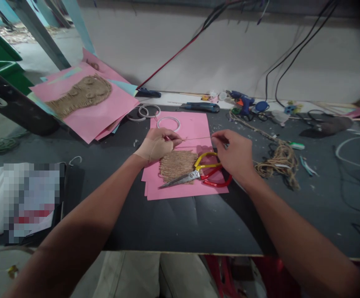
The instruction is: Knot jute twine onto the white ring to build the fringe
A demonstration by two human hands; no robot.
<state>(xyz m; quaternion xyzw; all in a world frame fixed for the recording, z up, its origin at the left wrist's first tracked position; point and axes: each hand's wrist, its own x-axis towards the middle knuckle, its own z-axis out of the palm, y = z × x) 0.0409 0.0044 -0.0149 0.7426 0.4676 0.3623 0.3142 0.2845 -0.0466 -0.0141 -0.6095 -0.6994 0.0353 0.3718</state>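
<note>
A thin strand of twine is stretched between my two hands above a pink sheet. My left hand, with a tan wrap around its wrist and palm, pinches the strand's left end. At the other end my right hand grips it between thumb and fingers. Below them, rows of twine form a rectangular mat on the pink sheet. Scissors with one yellow and one red handle lie across the mat's right side, blades slightly apart and pointing left. The right hand is just beside their handles.
A loose twine bundle lies to the right. Behind are a blue utility knife, a blue glue gun and white rings. Pink sheets bearing a twine shape are stacked at left. Cables hang along the wall.
</note>
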